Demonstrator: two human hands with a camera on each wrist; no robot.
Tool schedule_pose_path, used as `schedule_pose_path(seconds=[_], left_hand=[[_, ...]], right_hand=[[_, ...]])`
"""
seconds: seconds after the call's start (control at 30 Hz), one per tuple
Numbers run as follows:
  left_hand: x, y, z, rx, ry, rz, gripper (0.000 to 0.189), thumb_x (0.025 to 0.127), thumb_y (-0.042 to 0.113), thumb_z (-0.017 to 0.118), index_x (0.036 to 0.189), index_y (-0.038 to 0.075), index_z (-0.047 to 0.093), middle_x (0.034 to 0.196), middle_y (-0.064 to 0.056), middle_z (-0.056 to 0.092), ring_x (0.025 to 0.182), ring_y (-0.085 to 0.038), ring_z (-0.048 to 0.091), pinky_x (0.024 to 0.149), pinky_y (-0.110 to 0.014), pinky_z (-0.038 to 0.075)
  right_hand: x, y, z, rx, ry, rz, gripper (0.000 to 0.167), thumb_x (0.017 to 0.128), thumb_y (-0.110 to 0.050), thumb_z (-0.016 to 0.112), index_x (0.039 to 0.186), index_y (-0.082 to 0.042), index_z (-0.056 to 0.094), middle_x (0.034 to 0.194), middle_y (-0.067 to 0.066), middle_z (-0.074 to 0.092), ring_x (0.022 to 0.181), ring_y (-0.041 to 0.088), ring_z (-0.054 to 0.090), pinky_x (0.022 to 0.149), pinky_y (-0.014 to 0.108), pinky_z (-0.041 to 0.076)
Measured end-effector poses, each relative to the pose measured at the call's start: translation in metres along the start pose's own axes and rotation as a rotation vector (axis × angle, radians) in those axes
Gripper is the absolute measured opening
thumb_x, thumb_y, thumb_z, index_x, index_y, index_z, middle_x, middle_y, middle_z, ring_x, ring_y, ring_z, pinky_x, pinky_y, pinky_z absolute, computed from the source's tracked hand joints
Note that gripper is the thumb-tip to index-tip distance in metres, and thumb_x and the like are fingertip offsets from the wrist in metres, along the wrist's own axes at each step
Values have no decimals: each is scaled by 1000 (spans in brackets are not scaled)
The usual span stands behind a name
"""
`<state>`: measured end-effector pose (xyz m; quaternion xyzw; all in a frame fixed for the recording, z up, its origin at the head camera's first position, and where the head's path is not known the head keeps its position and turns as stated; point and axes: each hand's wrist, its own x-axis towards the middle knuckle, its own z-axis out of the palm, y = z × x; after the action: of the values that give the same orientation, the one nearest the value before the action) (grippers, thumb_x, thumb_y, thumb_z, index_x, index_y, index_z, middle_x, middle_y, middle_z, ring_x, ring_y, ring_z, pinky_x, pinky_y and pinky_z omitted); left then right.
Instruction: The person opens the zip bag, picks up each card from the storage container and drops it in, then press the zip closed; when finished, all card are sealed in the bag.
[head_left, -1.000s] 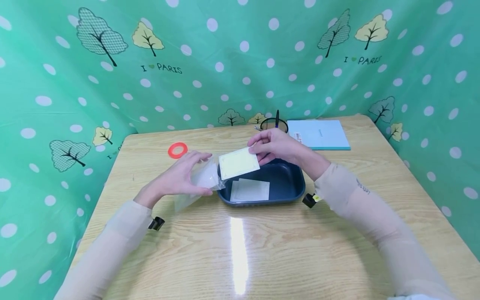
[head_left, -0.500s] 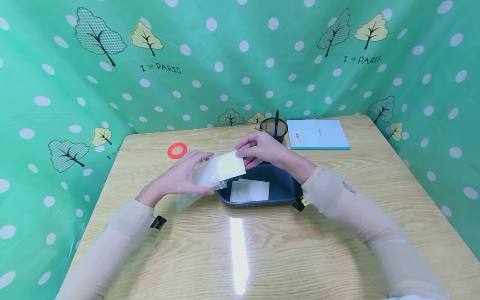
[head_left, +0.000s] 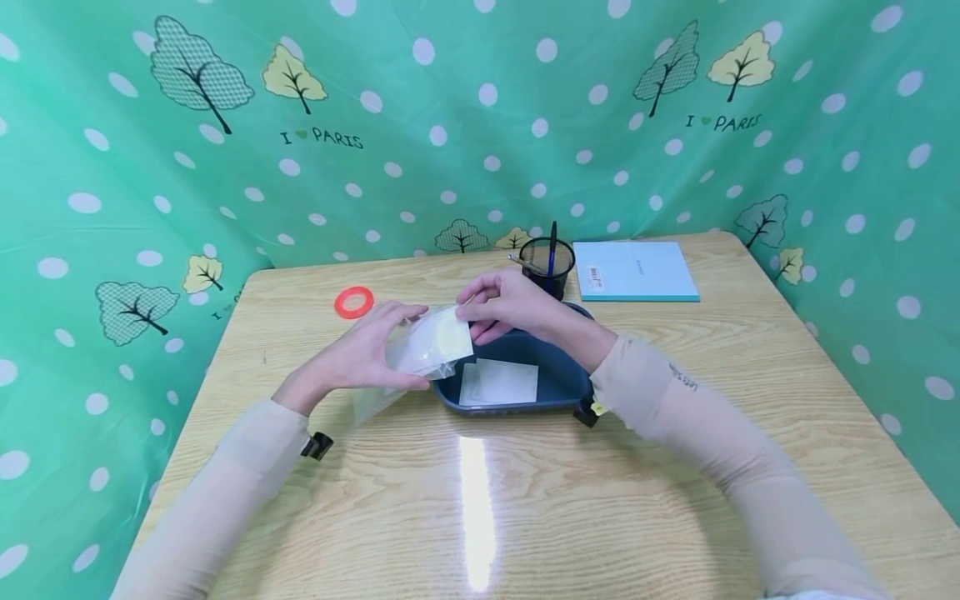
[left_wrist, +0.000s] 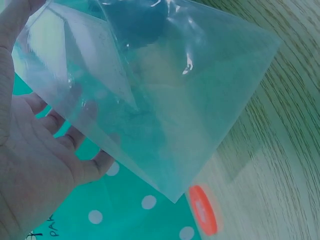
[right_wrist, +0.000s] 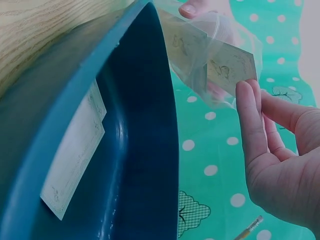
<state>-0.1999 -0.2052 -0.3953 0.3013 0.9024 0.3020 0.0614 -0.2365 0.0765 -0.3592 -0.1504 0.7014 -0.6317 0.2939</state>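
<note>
My left hand point(head_left: 363, 350) grips a clear plastic bag point(left_wrist: 170, 120), thumb and fingers spread around its sides, its mouth turned toward the right. Between thumb and fingers my right hand point(head_left: 513, 308) pinches one end of a pale card point(right_wrist: 231, 67) with a faint printed pattern. Most of that card lies within the bag's mouth; another card point(right_wrist: 182, 45) shows deeper inside through the film. Below both hands stands a dark blue plastic box point(head_left: 562, 371). On its bottom lie overlapping white cards point(head_left: 502, 382), near the front wall.
A red ring point(head_left: 353, 302) lies behind my left hand. Behind the box stand a black mesh pen holder point(head_left: 547, 275) with a pen and a pencil, and a light blue book point(head_left: 637, 271) to its right. A green polka-dot curtain point(head_left: 480, 125) surrounds the wooden table point(head_left: 600, 500).
My right hand has moved left, carrying the card from over the box into the mouth of the bag. The left hand and bag have stayed almost in place.
</note>
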Motion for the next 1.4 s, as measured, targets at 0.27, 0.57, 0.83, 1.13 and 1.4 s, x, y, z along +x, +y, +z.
schedule_pose_path(seconds=[0.27, 0.57, 0.83, 1.13, 1.4], left_hand=[[0, 1, 0, 12, 6, 8, 108, 66, 63, 88, 151, 14, 44, 137, -4, 51, 122, -22, 46, 95, -49, 45], [-1, 2, 0, 7, 18, 34, 107, 65, 60, 90, 151, 14, 44, 136, -5, 52, 123, -24, 47, 94, -49, 47], [0, -1, 1, 11, 19, 33, 107, 65, 60, 90, 151, 16, 44, 138, -4, 51, 124, -23, 47, 95, -49, 47], [0, 0, 0, -5, 18, 25, 107, 65, 57, 91, 151, 16, 44, 139, -4, 50, 125, -23, 47, 95, -50, 48], [-1, 1, 0, -6, 10, 16, 106, 66, 56, 91, 151, 15, 44, 138, -4, 51, 125, -24, 47, 95, -50, 48]], right_hand=[[2, 1, 2, 24, -33, 19, 43, 96, -13, 71, 132, 4, 56, 112, 23, 66, 76, 27, 72, 76, 46, 60], [0, -1, -4, -1, -65, 8, 41, 96, -12, 71, 130, 7, 58, 112, 27, 66, 80, 30, 72, 77, 47, 59], [2, -3, -17, -60, -101, 6, 39, 96, -14, 71, 128, 5, 61, 118, 31, 64, 96, 44, 68, 81, 49, 58], [1, -7, -41, -390, -208, -166, 39, 95, -12, 72, 129, 5, 64, 115, 10, 71, 102, 27, 69, 88, 39, 56], [1, -6, -54, -517, -296, -131, 37, 94, -14, 74, 129, -3, 67, 115, 7, 71, 105, 22, 68, 93, 35, 53]])
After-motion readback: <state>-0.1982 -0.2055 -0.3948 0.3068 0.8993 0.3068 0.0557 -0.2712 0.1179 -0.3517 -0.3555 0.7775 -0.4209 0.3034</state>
